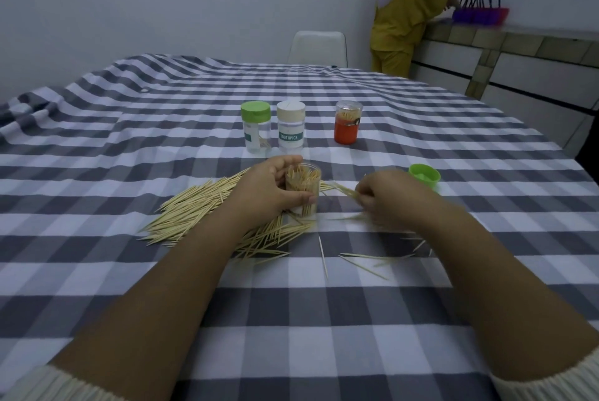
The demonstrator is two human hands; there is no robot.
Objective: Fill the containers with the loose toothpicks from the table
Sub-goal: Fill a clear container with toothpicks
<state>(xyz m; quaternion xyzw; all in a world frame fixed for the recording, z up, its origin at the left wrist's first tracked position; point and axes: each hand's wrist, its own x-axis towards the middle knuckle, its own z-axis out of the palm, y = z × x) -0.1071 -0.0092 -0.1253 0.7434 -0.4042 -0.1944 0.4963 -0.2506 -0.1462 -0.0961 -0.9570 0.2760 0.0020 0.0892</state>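
My left hand (270,188) wraps the open jar (303,190), fingers behind and thumb across the front, holding it upright on the cloth (291,319); it already looks well packed with toothpicks standing on end. My right hand (385,196) pinches a small bunch (343,190) just beside the jar, tips pointing toward its mouth; the fingers are curled tight around the sticks, though how many I have is too blurred to tell. The step in hand, as I judge it, is feeding this bunch in. To do it well I should square the sticks so they lie parallel, tilt them close to upright, and slide them down into a gap among the ones already standing, not push across the tops, which could splay or snap them. Keeping the jar steady with my left matters, since a nudge could tip it and spill the lot. The big pile (201,209) lies under and left of my left wrist, and a few strays (363,263) are scattered nearer me on the right. A green lid (424,176) sits beyond my right hand. Further back stand three more jars: a green-capped one (256,127) that looks nearly empty, a white-capped one (291,127), and an orange one (347,122) with toothpicks inside.
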